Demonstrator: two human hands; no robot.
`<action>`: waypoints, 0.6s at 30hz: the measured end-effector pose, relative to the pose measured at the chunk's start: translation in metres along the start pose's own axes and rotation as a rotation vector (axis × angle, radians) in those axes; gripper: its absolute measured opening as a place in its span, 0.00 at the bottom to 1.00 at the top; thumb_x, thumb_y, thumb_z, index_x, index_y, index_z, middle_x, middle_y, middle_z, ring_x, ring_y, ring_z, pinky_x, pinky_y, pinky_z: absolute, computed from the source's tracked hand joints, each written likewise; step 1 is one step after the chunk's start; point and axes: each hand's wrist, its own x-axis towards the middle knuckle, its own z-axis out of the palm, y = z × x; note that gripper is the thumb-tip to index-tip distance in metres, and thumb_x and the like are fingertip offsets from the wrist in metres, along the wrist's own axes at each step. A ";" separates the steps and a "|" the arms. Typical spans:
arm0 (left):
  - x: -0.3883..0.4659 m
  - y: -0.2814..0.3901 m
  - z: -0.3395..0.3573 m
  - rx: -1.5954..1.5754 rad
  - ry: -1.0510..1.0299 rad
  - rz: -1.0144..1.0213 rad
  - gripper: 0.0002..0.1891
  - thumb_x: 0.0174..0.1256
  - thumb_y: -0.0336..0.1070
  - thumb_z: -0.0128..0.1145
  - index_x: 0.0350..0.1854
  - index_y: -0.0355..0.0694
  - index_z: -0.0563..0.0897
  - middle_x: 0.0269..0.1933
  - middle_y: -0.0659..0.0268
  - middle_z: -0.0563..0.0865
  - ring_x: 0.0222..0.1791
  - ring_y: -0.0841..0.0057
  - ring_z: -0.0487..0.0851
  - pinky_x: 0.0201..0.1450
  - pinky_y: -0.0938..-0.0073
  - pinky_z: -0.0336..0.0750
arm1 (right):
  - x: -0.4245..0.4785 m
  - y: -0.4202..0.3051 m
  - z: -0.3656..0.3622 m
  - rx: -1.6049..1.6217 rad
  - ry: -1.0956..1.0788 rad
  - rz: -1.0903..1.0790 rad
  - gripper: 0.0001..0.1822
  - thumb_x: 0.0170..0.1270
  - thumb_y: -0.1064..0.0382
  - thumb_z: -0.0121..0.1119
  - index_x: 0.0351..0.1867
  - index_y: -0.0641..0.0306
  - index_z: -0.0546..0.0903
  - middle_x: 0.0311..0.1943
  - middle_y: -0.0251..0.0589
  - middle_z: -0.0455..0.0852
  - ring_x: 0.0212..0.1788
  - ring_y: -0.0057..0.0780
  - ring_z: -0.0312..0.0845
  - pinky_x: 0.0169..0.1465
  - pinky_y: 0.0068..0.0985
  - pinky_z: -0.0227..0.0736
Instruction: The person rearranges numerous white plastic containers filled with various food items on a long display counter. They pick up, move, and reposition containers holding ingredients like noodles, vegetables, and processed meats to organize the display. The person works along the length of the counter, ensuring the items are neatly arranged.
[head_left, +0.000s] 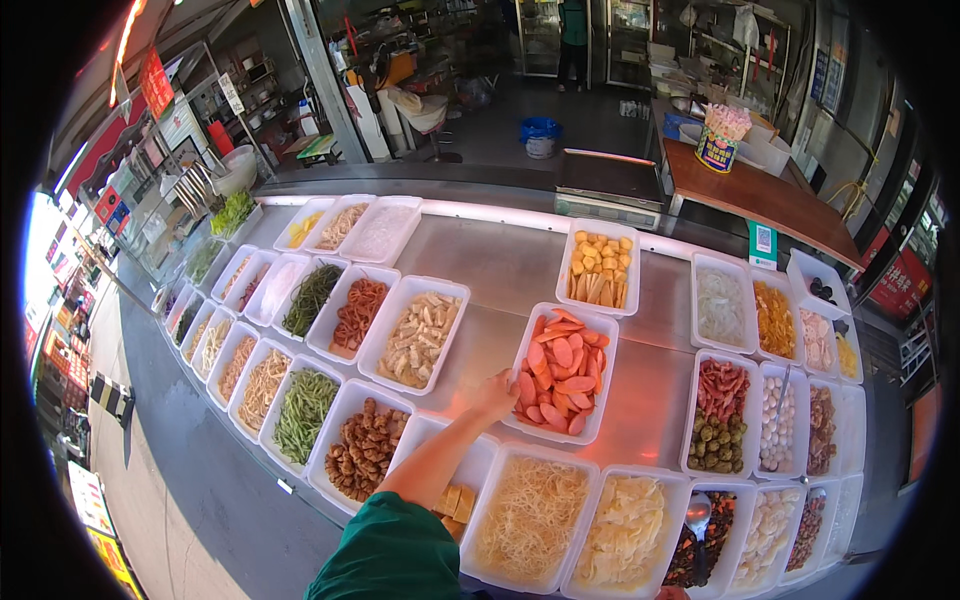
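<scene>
My left hand (496, 396), in a green sleeve, holds the left rim of a white plastic tub of sliced sausage (562, 367). That tub stands on the steel counter. Above it is a tub of yellow and tan cubes and strips (600, 262). Under my forearm sits a tub partly filled with yellow-brown blocks (455, 504). Below the sausage is a tub of thin noodles (532, 514), with a tub of wide pale strips (624, 529) on its right. Only a sliver of my right hand (672, 593) shows at the bottom edge, beside a tub of dark chopped food holding a spoon (698, 512).
Rows of food tubs fill the left and right sides, among them green strips (306, 416), brown chunks (367, 450) and small eggs (778, 424). A glass pane and raised ledge run along the far side. Beyond are a wooden table (757, 199), a blue-lined bucket (540, 136) and a standing person (574, 45).
</scene>
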 end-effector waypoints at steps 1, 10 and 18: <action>-0.001 0.005 -0.001 0.025 -0.018 -0.014 0.24 0.67 0.41 0.54 0.64 0.38 0.75 0.51 0.43 0.85 0.53 0.46 0.82 0.58 0.53 0.77 | 0.000 -0.006 0.000 -0.077 -0.023 0.062 0.06 0.66 0.63 0.62 0.40 0.57 0.87 0.35 0.40 0.90 0.36 0.43 0.87 0.38 0.37 0.82; -0.054 -0.033 -0.135 -0.167 0.124 0.224 0.23 0.67 0.40 0.58 0.63 0.39 0.78 0.54 0.45 0.85 0.52 0.49 0.84 0.55 0.55 0.79 | 0.095 -0.138 0.087 0.188 0.040 -0.195 0.08 0.63 0.73 0.62 0.43 0.69 0.84 0.36 0.47 0.88 0.39 0.39 0.85 0.43 0.31 0.79; -0.070 -0.181 -0.260 0.041 0.285 0.051 0.26 0.63 0.38 0.61 0.62 0.31 0.78 0.51 0.46 0.87 0.50 0.50 0.85 0.54 0.58 0.79 | 0.241 -0.173 0.225 0.064 -0.147 0.032 0.23 0.66 0.62 0.63 0.61 0.66 0.79 0.49 0.54 0.88 0.51 0.49 0.85 0.55 0.38 0.77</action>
